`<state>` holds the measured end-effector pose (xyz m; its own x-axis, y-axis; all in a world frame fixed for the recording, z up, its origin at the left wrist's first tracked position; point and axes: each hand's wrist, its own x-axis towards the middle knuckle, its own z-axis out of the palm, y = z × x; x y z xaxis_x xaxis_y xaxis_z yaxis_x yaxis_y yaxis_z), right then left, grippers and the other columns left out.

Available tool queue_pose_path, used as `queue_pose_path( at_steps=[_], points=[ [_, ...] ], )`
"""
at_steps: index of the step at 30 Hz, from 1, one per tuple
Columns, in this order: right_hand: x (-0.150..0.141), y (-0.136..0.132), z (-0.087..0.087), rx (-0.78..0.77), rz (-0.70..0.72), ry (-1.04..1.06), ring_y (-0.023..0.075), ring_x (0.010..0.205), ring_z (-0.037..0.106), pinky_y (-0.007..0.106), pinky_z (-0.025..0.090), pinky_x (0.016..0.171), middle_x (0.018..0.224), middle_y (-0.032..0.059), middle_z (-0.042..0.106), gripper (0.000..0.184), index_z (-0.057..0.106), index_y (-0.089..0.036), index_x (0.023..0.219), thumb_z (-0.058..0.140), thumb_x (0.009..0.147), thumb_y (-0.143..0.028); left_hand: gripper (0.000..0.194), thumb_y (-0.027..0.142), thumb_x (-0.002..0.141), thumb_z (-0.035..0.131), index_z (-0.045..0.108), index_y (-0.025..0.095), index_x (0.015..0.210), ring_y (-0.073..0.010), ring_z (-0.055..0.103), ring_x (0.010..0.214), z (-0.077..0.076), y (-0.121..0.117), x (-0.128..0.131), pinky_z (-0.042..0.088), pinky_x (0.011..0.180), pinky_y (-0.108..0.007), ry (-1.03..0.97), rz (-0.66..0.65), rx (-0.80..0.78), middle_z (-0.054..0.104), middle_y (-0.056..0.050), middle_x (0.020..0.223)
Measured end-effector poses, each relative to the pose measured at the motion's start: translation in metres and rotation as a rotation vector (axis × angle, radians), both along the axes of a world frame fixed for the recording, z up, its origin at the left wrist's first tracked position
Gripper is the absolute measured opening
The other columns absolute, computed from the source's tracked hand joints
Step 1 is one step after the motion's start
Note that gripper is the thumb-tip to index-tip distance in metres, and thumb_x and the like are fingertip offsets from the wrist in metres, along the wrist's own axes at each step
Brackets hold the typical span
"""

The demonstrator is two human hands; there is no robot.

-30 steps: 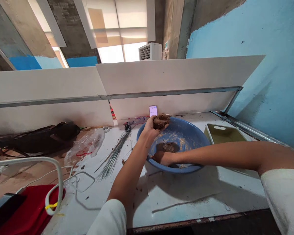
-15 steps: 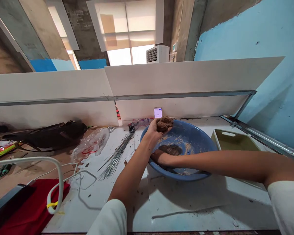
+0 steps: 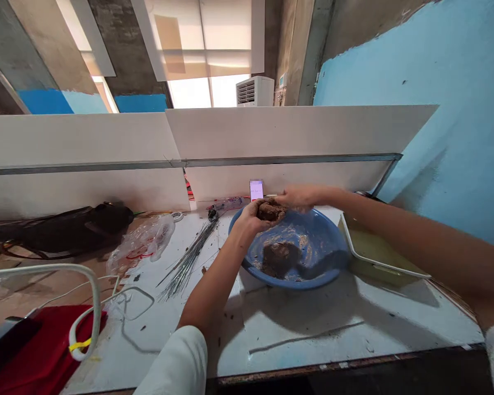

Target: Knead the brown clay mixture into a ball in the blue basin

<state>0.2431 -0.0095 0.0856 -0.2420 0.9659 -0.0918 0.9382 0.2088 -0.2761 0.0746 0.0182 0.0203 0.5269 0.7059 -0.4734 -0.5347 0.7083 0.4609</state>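
Observation:
A blue plastic basin [image 3: 325, 241] stands on the white worktop, smeared with brown clay. A larger brown clay lump [image 3: 280, 255] lies inside it. Above the basin's far rim my left hand [image 3: 249, 218] cups a smaller clay lump [image 3: 268, 210]. My right hand [image 3: 298, 197] has come in from the right and presses its fingers on that same lump, so both hands hold it together. The fingertips of both are partly hidden by the clay.
A green tray [image 3: 374, 249] sits right of the basin. A bundle of thin metal wires [image 3: 189, 258], a clear plastic bag [image 3: 142, 244], a black bag [image 3: 66, 227], a white cable [image 3: 93, 299] and red cloth [image 3: 45, 351] lie to the left. A lit phone [image 3: 256, 190] leans on the white partition.
My right hand has left the bottom of the basin and risen to meet the left hand on the small clay lump. The larger lump now lies uncovered in the basin.

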Motion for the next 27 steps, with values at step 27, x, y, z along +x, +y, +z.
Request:
queue_pose_path(
  at_steps=[27],
  points=[
    [0.009,-0.027,0.005,0.318,0.121,0.168,0.0208,0.092,0.075,0.026,0.048,0.080,0.104,0.0093,0.086,0.011,0.079,-0.016,0.105,0.076,0.097,-0.023,0.030,0.010,0.101,0.057,0.074,0.016,0.125,-0.0251,0.079,0.082,0.007,-0.025,0.009,0.069,0.081,-0.038,-0.071,-0.097,-0.082,0.081,-0.011,0.095]
  ],
)
